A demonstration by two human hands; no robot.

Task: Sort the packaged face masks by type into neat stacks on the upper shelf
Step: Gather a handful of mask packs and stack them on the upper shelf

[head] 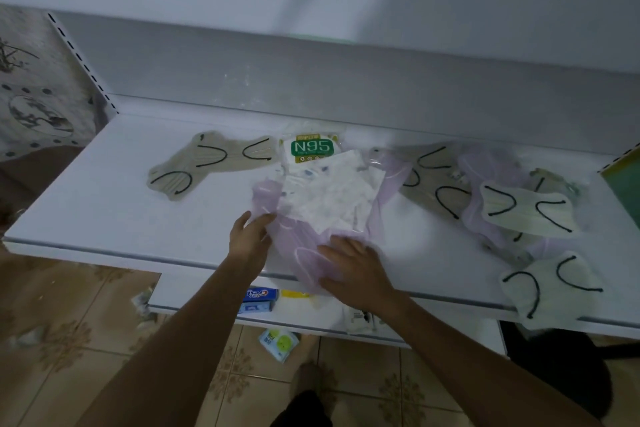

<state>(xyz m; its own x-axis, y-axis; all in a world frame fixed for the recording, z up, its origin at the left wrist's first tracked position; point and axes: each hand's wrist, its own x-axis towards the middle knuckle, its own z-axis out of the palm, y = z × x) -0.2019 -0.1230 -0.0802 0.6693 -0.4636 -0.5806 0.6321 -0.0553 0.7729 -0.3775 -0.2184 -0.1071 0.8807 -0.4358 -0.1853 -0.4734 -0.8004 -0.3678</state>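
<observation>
masks in lilac wrap [304,253] lie heaped mid upper shelf [104,218], white patterned masks [329,198] on top. right hand [356,270] presses flat, fingers spread, likely steadying the heap for squaring; left hand [252,236] touches its left edge, grip unclear.

A single head-worn view looks steeply down, close over the white shelf [104,204] front edge.
</observation>
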